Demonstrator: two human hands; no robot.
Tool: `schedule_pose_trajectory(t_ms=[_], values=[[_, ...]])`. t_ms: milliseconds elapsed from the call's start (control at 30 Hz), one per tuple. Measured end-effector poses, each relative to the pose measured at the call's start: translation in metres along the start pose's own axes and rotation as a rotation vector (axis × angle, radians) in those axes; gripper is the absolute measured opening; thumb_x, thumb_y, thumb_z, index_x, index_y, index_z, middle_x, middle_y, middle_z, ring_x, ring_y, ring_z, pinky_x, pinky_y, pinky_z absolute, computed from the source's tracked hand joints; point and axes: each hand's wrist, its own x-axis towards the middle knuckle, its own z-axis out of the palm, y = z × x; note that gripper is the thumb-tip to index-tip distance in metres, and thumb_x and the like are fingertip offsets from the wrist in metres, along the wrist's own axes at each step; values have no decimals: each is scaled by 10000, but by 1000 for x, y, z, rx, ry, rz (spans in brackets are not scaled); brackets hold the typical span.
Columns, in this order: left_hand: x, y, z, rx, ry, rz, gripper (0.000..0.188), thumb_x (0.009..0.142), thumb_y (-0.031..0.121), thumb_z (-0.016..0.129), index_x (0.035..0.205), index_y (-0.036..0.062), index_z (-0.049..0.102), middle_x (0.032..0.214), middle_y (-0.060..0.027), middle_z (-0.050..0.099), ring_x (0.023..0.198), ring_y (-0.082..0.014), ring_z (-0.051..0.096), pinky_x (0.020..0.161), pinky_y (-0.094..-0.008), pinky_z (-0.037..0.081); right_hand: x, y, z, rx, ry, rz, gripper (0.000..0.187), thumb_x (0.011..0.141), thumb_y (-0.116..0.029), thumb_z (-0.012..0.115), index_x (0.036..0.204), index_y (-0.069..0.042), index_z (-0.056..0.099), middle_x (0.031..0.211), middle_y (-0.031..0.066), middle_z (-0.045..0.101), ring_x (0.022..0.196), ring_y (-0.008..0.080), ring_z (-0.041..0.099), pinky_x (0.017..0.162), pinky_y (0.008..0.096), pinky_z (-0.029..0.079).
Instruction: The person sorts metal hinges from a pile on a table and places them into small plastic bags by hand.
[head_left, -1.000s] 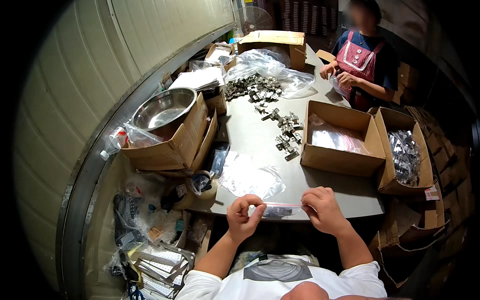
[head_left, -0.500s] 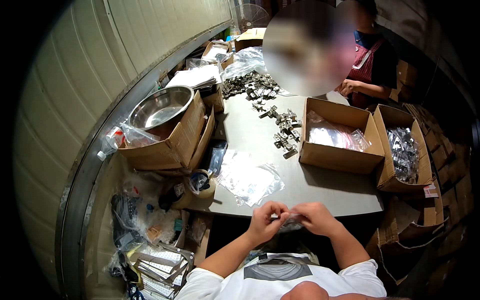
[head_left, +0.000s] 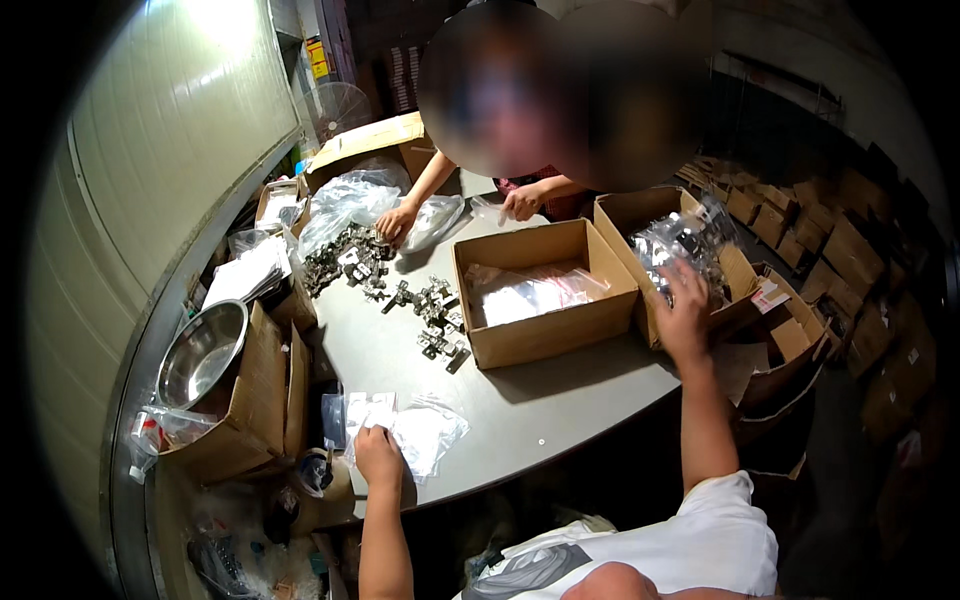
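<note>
At the near left of the table, my left hand (head_left: 378,455) is closed on the lower edge of a white paper sheet (head_left: 370,408). Just right of it lies a loose pile of white sheets and clear bags (head_left: 432,438). My right hand (head_left: 684,305) reaches over the near side of a cardboard box (head_left: 618,215), its fingers spread and holding nothing that I can see. That box is heaped with clear bags of shiny metal parts (head_left: 690,235). Loose small metal hinge-like fittings (head_left: 437,310) trail across the table to a bigger heap (head_left: 347,258) at the far left.
An open cardboard box (head_left: 550,345) of clear bags stands mid-table. Across the table, a co-worker's hand (head_left: 398,222) touches the heap; the other (head_left: 524,200) has a clear bag. At left, a steel bowl (head_left: 205,352) sits in a carton (head_left: 255,385). Cartons (head_left: 855,250) fill the right side.
My hands have parted from a small clear bag before my chest. The left moved to the paper pile, the right to the box at right. The view turned right; the co-worker now reaches the heap.
</note>
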Motion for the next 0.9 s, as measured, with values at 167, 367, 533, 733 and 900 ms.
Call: schedule_pose_trajectory(t_ms=[167,367,533,733,900], values=[[0,6,-16,-356,129,-134,104,855,72,594,854,-30,615,778,-154,639,691,-326,616,687,-393,505,-78,-76,31,553,-258,-74,225,750,-67,720,969,-37,677,1058,156,619,993,327,586,889,421,470],[-57,68,-17,-1488,-110,-452,89,877,-3,600,937,11,534,863,-83,633,752,-129,610,705,-255,514,-162,-197,75,1325,-844,34,250,857,-121,677,1070,1,629,1090,144,617,969,266,615,831,354,509],[-91,68,-31,-1423,-322,-427,179,966,157,589,949,-20,612,846,-53,648,777,-105,604,695,-234,476,-172,-210,75,1285,-827,-78,185,819,-30,667,1003,-13,654,965,136,633,881,293,629,788,358,506],[-91,58,-58,-1139,-735,-366,204,942,178,615,976,-9,689,788,-15,654,671,-67,554,612,-209,420,-177,-196,71,1225,-994,-156,230,751,71,628,961,-11,676,929,144,641,864,301,635,775,367,514],[-91,58,-52,-1247,-664,-466,175,924,161,635,907,-1,699,746,-28,673,620,-72,586,554,-209,435,-165,-201,47,1002,-707,-359,207,806,1,649,1011,-24,653,1006,159,624,926,330,614,807,376,504]])
